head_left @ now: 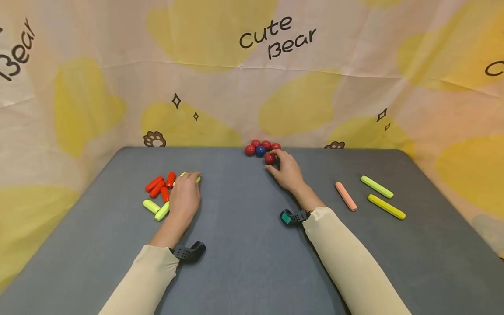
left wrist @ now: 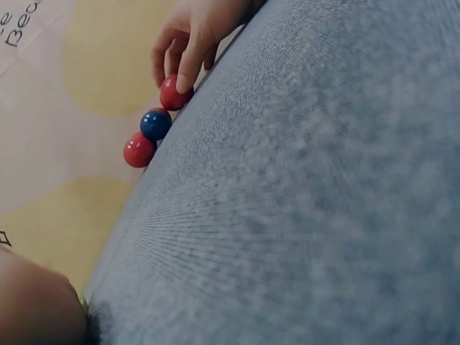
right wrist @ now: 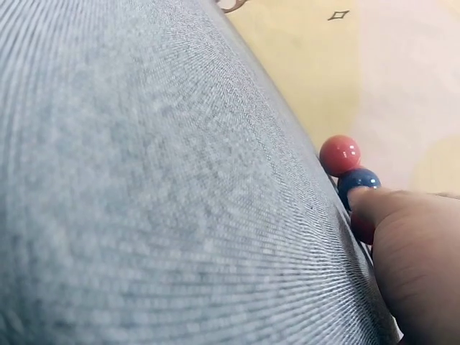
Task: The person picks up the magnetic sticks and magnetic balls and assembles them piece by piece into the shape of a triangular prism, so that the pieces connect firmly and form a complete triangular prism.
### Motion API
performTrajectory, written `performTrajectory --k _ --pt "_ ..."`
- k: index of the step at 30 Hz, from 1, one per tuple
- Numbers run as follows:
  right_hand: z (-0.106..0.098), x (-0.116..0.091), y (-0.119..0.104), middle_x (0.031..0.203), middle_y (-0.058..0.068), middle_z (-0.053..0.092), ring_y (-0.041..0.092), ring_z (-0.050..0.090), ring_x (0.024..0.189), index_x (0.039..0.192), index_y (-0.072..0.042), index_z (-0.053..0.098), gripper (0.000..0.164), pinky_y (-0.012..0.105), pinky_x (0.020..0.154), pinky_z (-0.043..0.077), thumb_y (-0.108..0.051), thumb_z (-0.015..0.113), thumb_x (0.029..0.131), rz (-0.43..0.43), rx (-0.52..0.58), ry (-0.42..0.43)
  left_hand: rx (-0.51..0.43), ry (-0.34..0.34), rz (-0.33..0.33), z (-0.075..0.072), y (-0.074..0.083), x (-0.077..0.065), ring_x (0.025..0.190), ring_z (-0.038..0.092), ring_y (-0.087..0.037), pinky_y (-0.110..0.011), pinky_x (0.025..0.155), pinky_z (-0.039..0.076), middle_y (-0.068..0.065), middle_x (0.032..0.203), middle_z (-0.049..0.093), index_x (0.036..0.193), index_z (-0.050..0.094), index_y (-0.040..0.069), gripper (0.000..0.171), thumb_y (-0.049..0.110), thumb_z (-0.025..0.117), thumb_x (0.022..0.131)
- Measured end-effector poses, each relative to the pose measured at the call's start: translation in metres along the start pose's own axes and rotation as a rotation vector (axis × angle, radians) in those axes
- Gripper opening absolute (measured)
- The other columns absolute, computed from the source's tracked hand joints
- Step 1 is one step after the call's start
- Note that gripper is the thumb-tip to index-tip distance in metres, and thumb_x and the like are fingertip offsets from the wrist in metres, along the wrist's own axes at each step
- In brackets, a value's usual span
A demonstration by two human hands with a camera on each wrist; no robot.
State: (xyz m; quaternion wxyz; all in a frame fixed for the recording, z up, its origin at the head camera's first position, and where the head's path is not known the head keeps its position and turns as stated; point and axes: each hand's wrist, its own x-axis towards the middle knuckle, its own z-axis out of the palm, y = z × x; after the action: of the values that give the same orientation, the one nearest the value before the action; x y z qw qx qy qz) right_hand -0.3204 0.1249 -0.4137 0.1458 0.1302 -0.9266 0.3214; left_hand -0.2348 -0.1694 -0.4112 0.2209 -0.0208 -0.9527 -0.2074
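My right hand (head_left: 286,171) pinches a glossy red ball (head_left: 269,159) between thumb and fingers at the front of a small ball cluster. Right behind it sits a blue ball (head_left: 260,151), with another red ball (head_left: 250,150) on its left and several more red ones behind. Over on the left, my left hand (head_left: 187,194) has its fingers curled down over a short light green stick (head_left: 198,179), whose end shows past the fingertips. Several short red sticks (head_left: 156,189) lie beside that hand, and light green sticks (head_left: 151,206) lie near its wrist side.
To the right of my right forearm lie a peach stick (head_left: 346,196), a longer light green stick (head_left: 376,187) and a yellow stick (head_left: 386,207). The grey table (head_left: 236,262) ends at a printed cloth backdrop (head_left: 220,87), close behind the balls.
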Motion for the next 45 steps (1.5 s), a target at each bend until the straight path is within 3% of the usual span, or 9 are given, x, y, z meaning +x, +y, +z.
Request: performTrajectory --k 8,13,19,23,26,30,35,40,45 --pt "0.009 -0.006 0.0 0.121 0.012 0.069 0.029 0.064 0.111 0.124 -0.012 0.062 0.034 0.047 0.098 0.049 -0.031 0.069 0.097 0.051 0.045 -0.013 0.026 0.029 0.159 0.005 -0.006 -0.004 0.101 0.068 -0.04 -0.052 0.082 0.057 -0.017 0.116 0.074 0.122 0.071 0.005 0.033 -0.005 0.06 0.093" --pt "0.009 -0.009 0.001 0.122 0.012 0.07 0.029 0.064 0.113 0.129 -0.013 0.063 0.037 0.048 0.099 0.049 -0.031 0.069 0.097 0.04 0.071 -0.013 -0.098 0.069 0.23 0.003 0.008 -0.002 0.104 0.067 -0.037 -0.05 0.091 0.055 -0.017 0.117 0.074 0.124 0.07 0.004 0.037 -0.006 0.07 0.088" --pt "0.006 -0.008 0.003 0.116 0.013 0.067 0.029 0.063 0.106 0.134 -0.015 0.063 0.039 0.046 0.093 0.05 -0.033 0.065 0.099 0.046 0.132 -0.004 -0.353 0.051 0.071 0.011 0.06 0.014 0.104 0.073 -0.034 -0.047 0.09 0.058 -0.017 0.116 0.075 0.127 0.069 0.001 0.037 0.003 0.073 0.09" --pt "0.009 -0.004 0.005 0.119 0.018 0.066 0.033 0.066 0.109 0.135 -0.007 0.06 0.038 0.046 0.095 0.055 -0.027 0.06 0.103 0.054 0.463 0.031 -0.556 -0.041 -0.056 0.033 0.095 0.024 0.1 0.076 -0.029 -0.041 0.085 0.061 -0.016 0.115 0.076 0.122 0.072 0.001 0.031 0.005 0.072 0.091" --pt "0.012 0.0 0.006 0.124 0.024 0.064 0.04 0.066 0.112 0.134 0.001 0.056 0.037 0.049 0.094 0.058 -0.022 0.054 0.106 0.059 0.741 0.047 -0.742 -0.101 -0.144 0.058 0.111 0.026 0.098 0.076 -0.029 -0.031 0.077 0.062 -0.018 0.116 0.075 0.12 0.073 -0.001 0.029 0.006 0.072 0.092" --pt "0.014 0.003 0.007 0.126 0.031 0.062 0.044 0.066 0.113 0.134 0.007 0.054 0.037 0.047 0.093 0.059 -0.017 0.051 0.107 0.067 0.89 0.034 -0.924 -0.117 -0.238 0.082 0.117 0.026 0.098 0.075 -0.029 -0.018 0.069 0.056 -0.021 0.116 0.074 0.121 0.072 -0.003 0.031 0.007 0.074 0.091" --pt "0.009 0.003 0.007 0.12 0.024 0.065 0.032 0.073 0.1 0.136 0.007 0.054 0.037 0.035 0.087 0.062 -0.012 0.053 0.105 0.074 0.922 0.035 -0.942 -0.127 -0.216 0.09 0.118 0.028 0.101 0.075 -0.028 -0.024 0.077 0.06 -0.019 0.112 0.076 0.117 0.074 0.0 0.03 0.009 0.077 0.089" --pt "0.001 0.002 0.004 0.109 0.012 0.068 0.008 0.069 0.082 0.134 0.002 0.06 0.035 0.022 0.077 0.059 -0.016 0.056 0.104 0.089 0.842 0.019 -0.921 -0.18 -0.137 0.089 0.122 0.033 0.099 0.076 -0.028 -0.03 0.081 0.061 -0.018 0.11 0.077 0.116 0.075 0.002 0.03 0.009 0.079 0.088" --pt "-0.001 0.003 0.004 0.107 0.012 0.069 0.006 0.065 0.078 0.128 0.001 0.065 0.033 0.019 0.073 0.057 -0.02 0.059 0.103 0.109 0.818 0.018 -0.941 -0.172 -0.13 0.089 0.125 0.038 0.098 0.076 -0.029 -0.031 0.081 0.061 -0.019 0.11 0.076 0.116 0.074 0.0 0.031 0.009 0.079 0.087"
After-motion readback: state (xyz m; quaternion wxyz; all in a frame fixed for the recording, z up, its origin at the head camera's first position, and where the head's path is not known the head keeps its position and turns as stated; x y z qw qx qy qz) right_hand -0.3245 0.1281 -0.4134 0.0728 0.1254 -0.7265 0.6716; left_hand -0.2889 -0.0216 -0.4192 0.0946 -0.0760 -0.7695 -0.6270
